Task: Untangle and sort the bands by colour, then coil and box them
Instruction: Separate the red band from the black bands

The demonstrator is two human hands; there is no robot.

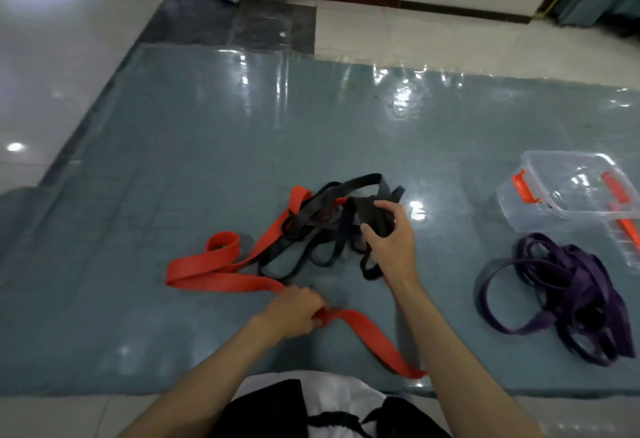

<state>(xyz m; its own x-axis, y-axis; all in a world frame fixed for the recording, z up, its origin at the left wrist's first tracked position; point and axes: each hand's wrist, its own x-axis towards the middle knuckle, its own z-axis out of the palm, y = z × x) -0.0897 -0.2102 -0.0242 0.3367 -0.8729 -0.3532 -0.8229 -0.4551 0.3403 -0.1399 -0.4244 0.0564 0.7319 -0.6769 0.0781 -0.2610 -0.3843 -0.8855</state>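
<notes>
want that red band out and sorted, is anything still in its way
Yes. The left hand grips the red band, but its far end runs into the black bands, which cross over it where the right hand holds that tangle. The purple bands lie apart.

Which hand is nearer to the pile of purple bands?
The right hand. It grips the black bands in the middle of the mat, with the purple bands off to its right. The left hand holds the red band further left.
</notes>
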